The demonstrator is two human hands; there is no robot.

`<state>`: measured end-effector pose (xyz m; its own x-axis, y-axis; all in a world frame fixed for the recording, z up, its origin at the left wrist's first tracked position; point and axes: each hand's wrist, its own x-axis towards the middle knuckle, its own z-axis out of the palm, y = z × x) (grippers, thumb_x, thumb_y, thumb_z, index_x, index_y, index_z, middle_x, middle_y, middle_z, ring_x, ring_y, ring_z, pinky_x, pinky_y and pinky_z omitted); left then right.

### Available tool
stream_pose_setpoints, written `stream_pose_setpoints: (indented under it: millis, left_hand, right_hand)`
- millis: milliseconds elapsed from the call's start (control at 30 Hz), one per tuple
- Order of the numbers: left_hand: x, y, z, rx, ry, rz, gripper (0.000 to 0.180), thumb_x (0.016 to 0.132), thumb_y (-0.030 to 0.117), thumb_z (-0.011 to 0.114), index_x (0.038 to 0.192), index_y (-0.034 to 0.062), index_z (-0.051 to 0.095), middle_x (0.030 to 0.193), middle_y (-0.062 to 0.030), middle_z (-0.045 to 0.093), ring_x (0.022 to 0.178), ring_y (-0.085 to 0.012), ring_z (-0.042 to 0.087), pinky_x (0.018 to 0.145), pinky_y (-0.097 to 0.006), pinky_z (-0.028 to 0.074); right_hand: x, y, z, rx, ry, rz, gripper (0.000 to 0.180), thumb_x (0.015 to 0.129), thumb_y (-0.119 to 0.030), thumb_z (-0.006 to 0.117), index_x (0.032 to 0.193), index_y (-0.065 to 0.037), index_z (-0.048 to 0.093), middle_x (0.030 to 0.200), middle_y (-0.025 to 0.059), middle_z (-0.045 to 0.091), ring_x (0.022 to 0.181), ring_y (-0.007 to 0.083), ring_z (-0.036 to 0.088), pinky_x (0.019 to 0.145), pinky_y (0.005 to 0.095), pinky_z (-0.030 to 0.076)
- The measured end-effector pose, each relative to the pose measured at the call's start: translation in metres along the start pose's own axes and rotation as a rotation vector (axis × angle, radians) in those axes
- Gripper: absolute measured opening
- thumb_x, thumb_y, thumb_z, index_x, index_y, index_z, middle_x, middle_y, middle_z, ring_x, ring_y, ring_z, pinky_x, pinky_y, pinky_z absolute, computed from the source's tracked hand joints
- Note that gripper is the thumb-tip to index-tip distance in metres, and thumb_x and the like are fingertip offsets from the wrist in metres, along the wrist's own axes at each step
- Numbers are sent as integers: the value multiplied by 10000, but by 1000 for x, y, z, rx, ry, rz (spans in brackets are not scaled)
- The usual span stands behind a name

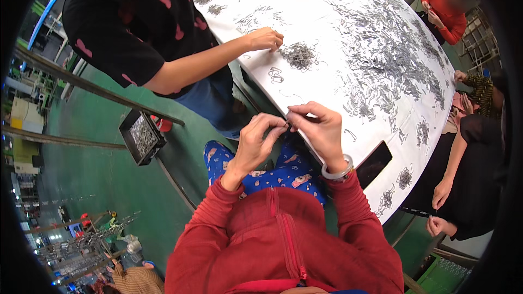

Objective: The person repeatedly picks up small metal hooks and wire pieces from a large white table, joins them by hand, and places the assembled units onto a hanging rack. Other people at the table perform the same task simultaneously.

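Observation:
Just off the near-left edge of the white table [310, 19], my left hand [254, 144] and my right hand [320, 130] meet, fingertips pinched together. Between them is a small dark metal piece [287, 123], mostly covered by the fingers, so its exact shape is hidden. A pale bangle [339, 170] circles my right wrist. One loose bent wire piece [350, 135] lies on the table to the right of my right hand. Beyond my hands are a small group of wire loops [276, 74] and a tangled pile of dark wire pieces [300, 55].
Many small dark metal strips [376, 49] cover the table's far half. A black phone [376, 163] lies near the right edge. A co-worker's hand [265, 39] reaches in at left; other people work along the right. A black crate of metal pieces [141, 137] stands at lower left.

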<state>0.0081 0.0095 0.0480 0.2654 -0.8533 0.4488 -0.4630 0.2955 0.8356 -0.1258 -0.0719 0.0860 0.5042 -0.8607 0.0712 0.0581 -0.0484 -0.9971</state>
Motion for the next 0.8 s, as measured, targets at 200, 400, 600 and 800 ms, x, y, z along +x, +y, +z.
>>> stream_pose_setpoints:
  millis: [200, 400, 600, 800]
  left_hand:
    - [-16, -10, 5, -16, -25, -55, 126, 750, -3, 672, 858, 23, 613, 852, -99, 644, 794, -240, 617, 719, -319, 469]
    - [23, -28, 18, -330, 187, -382, 230, 863, 32, 561, 1089, -7, 572, 1023, -116, 620, 872, -141, 572, 757, -256, 465]
    - [123, -119, 95, 435, -182, -46, 204, 811, 177, 627, 806, -26, 632, 750, -203, 611, 727, -370, 588, 664, -425, 455]
    - [135, -136, 118, 680, -234, 125, 94, 803, 25, 477, 810, -50, 533, 826, -221, 567, 800, -402, 587, 721, -449, 492]
  right_hand:
    - [-13, 8, 2, 103, 10, -59, 119, 769, 95, 641, 879, 61, 673, 765, 92, 623, 617, 114, 614, 536, 189, 477]
    - [-19, 5, -7, 195, 11, -30, 131, 744, 119, 649, 862, 65, 672, 749, 87, 605, 608, 114, 616, 526, 195, 486]
    - [-22, 1, -13, 94, -31, 140, 131, 781, 77, 631, 894, 38, 683, 770, 69, 621, 610, 101, 612, 517, 188, 481]
    - [-17, 5, -17, 97, -58, 3, 181, 794, 103, 607, 963, 64, 660, 861, 126, 641, 683, 146, 630, 627, 221, 499]
